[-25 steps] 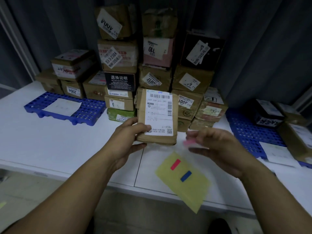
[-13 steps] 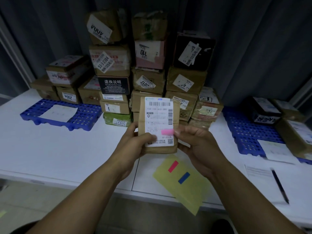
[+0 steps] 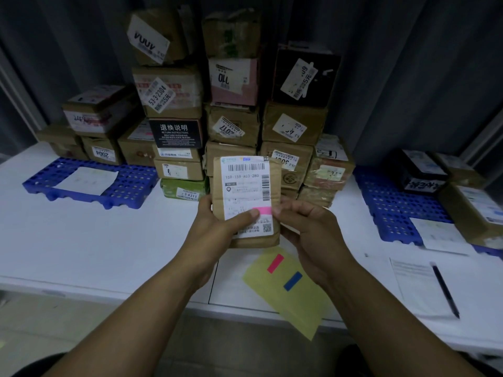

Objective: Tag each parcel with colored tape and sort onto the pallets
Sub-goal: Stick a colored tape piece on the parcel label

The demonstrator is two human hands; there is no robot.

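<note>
Left hand (image 3: pixel 217 227): grips the flat brown paper-wrapped parcel (image 3: pixel 275 186) from its left side, thumb laid across the front of the white shipping label (image 3: pixel 246 186). The thumb tip sits at the left end of a short pink tape strip (image 3: pixel 263 210) stuck on the lower part of that label.

Right hand (image 3: pixel 307 235): fingers curled against the parcel's right edge, fingertips just beside the right end of the tape strip.

The parcel is upright, label facing the camera, held above the near middle of the white surface (image 3: pixel 109 240) and not touching it.

Just near of the parcel, a yellow sheet (image 3: pixel 299 303) lies tilted over the surface's near edge. It carries one pink strip (image 3: pixel 275 263) and one blue strip (image 3: pixel 293 281).

Right of it: a printed paper sheet (image 3: pixel 413 289) with a black pen (image 3: pixel 445 289) on top.

Far middle: a stack of labelled cardboard boxes (image 3: pixel 234 126) against a grey curtain (image 3: pixel 408 63).

Far left: a blue plastic pallet (image 3: pixel 133 183) holding a white paper (image 3: pixel 87 180).

Far right: a second blue pallet (image 3: pixel 392 202) with a paper, plus dark and brown boxes (image 3: pixel 419 172) at its far and right side.
</note>
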